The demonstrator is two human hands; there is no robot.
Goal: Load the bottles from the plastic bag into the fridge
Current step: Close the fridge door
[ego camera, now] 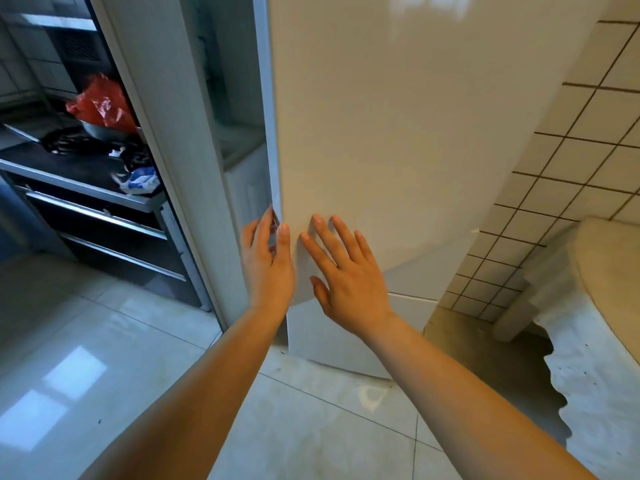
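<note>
Head view, sole entry.

Item: tall cream-white glossy fridge door [398, 133], long axis vertical, its free edge running down the left side. I cannot tell whether it is fully shut.

Item: my left hand [268, 265], at that free edge; fingers [266, 221] curl round the door's side, thumb on the front face. It grips the edge, and is the hand nearer the seam.

Item: my right hand [349, 282], just right of the left hand; fingers [341, 233] straight and spread, flat against the door face, holding nothing.

Item: red crinkled plastic bag [102, 103], far left on the dark cooker top [62, 161], well apart from both hands. No bottles visible.

Judgement: the door must swing out from its left edge first; loading has not begun.
</note>
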